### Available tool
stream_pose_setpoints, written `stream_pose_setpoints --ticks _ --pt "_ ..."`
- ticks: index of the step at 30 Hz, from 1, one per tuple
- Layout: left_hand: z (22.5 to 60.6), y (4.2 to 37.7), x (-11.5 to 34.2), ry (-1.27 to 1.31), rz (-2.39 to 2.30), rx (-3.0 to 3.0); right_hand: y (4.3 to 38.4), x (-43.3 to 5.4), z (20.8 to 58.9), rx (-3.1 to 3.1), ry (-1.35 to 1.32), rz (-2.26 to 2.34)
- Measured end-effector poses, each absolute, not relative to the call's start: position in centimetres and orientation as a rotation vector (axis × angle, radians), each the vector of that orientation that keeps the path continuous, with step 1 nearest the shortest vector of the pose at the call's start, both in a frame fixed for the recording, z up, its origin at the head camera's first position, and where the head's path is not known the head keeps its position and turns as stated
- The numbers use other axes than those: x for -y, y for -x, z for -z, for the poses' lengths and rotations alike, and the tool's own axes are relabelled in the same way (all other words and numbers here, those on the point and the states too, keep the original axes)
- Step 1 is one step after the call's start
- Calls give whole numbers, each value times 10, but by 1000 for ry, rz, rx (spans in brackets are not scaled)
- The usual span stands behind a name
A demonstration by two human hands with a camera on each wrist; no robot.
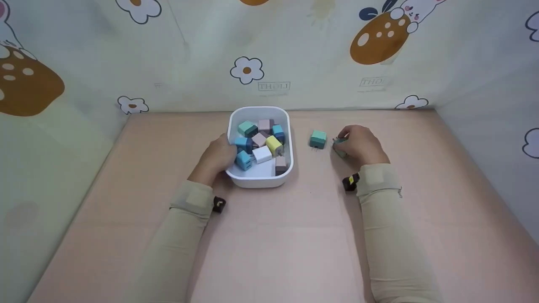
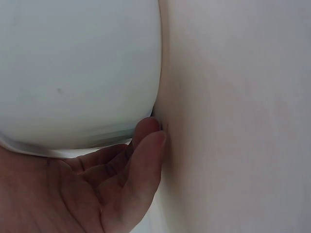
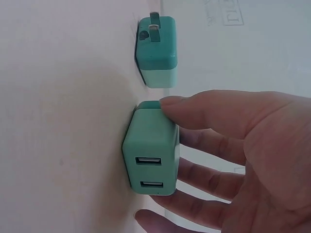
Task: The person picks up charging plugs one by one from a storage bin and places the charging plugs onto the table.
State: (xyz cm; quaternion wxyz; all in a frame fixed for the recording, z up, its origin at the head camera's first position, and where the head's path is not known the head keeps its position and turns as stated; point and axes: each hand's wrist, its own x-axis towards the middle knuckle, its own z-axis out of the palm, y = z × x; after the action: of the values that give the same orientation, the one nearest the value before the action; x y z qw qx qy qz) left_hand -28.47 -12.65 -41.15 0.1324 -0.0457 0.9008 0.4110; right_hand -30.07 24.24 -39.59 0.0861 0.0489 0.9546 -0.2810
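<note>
White bin (image 1: 257, 182) beside the left hand (image 1: 220, 153), green charger (image 3: 151, 143) pinched in the right hand (image 1: 363, 145)

Under both grips a pink tabletop (image 1: 286, 252) is spread, cut off by the head view's lower border, as are both sleeves (image 1: 387, 235). The bin is placed just to the right of the left grip, and its left rim is partly covered by that hand. In it a heap of chargers (image 1: 262, 154) is held, several half hidden by their neighbours.

The left hand is set against the bin's outer wall with its fingers bent and the thumb low, near the tabletop; whether the wall is gripped or merely touched cannot be told. The right forearm is stretched forward. The green charger is held between the right thumb and curled fingers, with parts of the fingers hidden behind it; in the head view it is largely covered by the hand.

Just to the left of the right grip, apart from it, a second green charger (image 1: 318, 139) is seen; its two prongs (image 3: 154, 33) are shown in the right wrist view. On the held one, two ports (image 3: 148, 160) are exposed.
</note>
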Motion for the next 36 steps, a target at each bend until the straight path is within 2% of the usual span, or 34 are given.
stream_pose_setpoints --ticks 30,36 --pt "409 284 125 153 -1177 -2612 299 -242 389 -2823 -202 829" --pt "410 284 125 156 -1206 -2592 296 -231 376 -2920 -93 862"
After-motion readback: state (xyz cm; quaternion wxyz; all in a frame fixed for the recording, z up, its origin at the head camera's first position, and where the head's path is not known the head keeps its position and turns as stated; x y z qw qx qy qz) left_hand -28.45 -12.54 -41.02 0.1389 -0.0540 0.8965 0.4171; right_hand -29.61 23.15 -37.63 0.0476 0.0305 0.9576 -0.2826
